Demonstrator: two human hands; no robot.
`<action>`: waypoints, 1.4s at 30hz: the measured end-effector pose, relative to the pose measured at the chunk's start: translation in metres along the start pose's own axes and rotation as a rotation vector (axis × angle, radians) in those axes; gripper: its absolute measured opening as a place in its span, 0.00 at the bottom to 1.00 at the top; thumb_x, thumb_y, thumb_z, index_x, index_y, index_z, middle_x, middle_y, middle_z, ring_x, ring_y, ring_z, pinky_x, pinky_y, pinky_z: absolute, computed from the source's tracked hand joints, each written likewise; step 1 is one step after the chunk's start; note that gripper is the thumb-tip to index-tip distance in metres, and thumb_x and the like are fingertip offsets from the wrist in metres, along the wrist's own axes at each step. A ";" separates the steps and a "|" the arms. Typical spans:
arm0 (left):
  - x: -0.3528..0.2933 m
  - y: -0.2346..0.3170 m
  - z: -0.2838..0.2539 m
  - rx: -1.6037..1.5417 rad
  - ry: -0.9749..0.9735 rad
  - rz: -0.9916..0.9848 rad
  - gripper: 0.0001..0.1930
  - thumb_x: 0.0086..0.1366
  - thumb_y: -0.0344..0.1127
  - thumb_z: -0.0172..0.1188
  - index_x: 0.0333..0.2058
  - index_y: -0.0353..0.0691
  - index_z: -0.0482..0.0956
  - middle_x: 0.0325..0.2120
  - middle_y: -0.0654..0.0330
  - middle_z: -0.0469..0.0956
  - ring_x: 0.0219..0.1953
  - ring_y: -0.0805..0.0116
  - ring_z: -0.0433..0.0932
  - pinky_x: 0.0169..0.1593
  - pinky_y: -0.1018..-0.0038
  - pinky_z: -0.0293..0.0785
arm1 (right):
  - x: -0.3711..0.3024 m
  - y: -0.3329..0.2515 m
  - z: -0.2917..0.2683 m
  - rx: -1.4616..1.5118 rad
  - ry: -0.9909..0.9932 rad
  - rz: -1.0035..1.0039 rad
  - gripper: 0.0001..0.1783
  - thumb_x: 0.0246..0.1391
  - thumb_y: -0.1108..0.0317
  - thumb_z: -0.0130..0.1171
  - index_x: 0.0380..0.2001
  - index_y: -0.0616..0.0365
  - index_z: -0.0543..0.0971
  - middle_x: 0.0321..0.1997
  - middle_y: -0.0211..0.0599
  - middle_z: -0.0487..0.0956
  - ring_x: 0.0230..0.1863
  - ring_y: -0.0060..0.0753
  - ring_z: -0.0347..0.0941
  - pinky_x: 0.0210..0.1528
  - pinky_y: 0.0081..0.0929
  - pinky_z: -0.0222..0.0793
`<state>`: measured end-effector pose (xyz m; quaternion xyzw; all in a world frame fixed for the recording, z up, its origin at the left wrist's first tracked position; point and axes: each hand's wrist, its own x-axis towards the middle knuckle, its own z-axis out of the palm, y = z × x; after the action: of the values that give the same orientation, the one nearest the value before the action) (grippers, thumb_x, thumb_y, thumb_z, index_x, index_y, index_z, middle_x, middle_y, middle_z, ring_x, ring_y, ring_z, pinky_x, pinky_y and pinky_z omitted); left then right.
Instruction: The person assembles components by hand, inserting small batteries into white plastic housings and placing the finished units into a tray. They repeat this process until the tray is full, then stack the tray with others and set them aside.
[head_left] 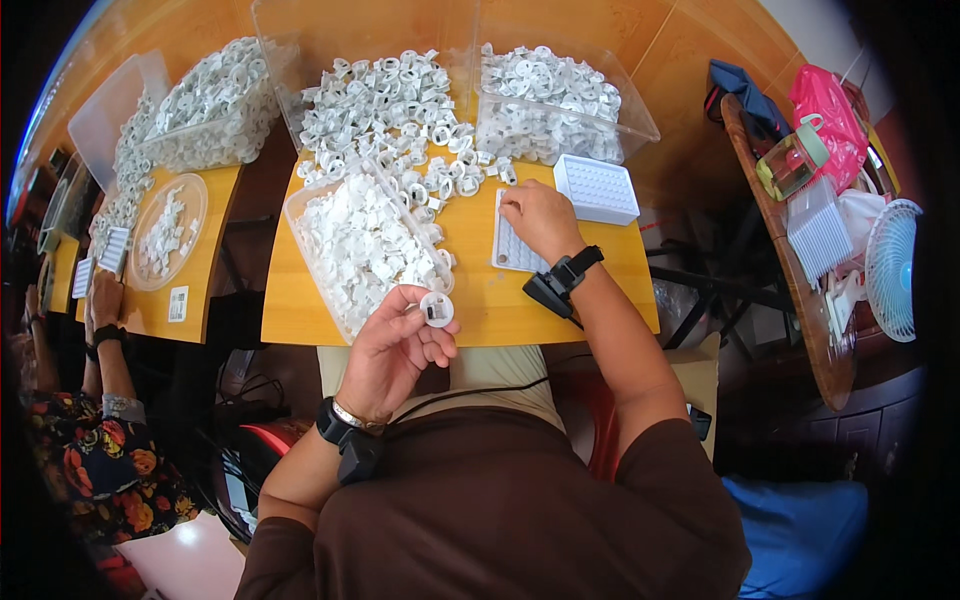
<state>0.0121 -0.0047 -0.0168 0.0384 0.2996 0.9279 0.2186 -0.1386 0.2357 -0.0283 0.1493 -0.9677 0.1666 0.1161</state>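
Observation:
Between the thumb and fingers of my left hand (392, 350) is a round white plastic part (437, 309) with a dark slot in its face, held up at the table's near edge. My right hand (540, 218) reaches over a white tray with small holes (515, 250), its fingers bent down at the tray's upper left; whatever the fingertips hold is hidden. Beside my left hand lies a clear bin (300, 215) full of small white plastic pieces (365, 240). A heap of round white parts (390, 110) spreads over the table beyond it.
A stack of white trays (597, 190) stands right of my right hand. Clear boxes of white parts (550, 105) line the back. At the right, a side table (770, 230) bears a jug (793, 160) and a fan (893, 270). A co-worker's hand (104, 300) is at the left table.

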 end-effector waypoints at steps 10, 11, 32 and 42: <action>0.000 -0.001 -0.001 -0.001 0.018 -0.016 0.10 0.66 0.33 0.50 0.43 0.35 0.66 0.34 0.47 0.77 0.31 0.62 0.80 0.34 0.74 0.78 | -0.004 0.002 -0.003 0.110 -0.006 0.016 0.09 0.48 0.67 0.59 0.34 0.54 0.81 0.32 0.41 0.77 0.36 0.44 0.75 0.38 0.36 0.70; 0.000 -0.001 -0.001 -0.001 0.017 -0.016 0.10 0.66 0.33 0.50 0.43 0.35 0.66 0.34 0.47 0.77 0.31 0.62 0.80 0.34 0.74 0.78 | -0.004 0.004 -0.002 0.089 -0.015 -0.003 0.10 0.48 0.68 0.59 0.36 0.54 0.81 0.33 0.41 0.78 0.36 0.43 0.75 0.39 0.36 0.70; 0.000 -0.003 -0.005 -0.017 0.040 -0.028 0.10 0.66 0.33 0.50 0.44 0.35 0.65 0.34 0.43 0.76 0.30 0.58 0.80 0.32 0.73 0.79 | -0.001 0.005 0.003 0.176 -0.034 -0.048 0.10 0.47 0.67 0.63 0.33 0.58 0.82 0.31 0.41 0.78 0.34 0.41 0.76 0.37 0.33 0.71; -0.001 -0.005 -0.004 -0.026 0.044 -0.039 0.11 0.66 0.33 0.50 0.44 0.35 0.66 0.34 0.43 0.77 0.30 0.58 0.80 0.32 0.73 0.79 | -0.001 0.012 0.001 0.390 -0.063 -0.017 0.07 0.46 0.73 0.61 0.31 0.63 0.80 0.28 0.40 0.79 0.29 0.35 0.76 0.34 0.28 0.71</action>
<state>0.0139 -0.0037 -0.0226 0.0094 0.2930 0.9279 0.2305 -0.1420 0.2465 -0.0325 0.1821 -0.9191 0.3450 0.0560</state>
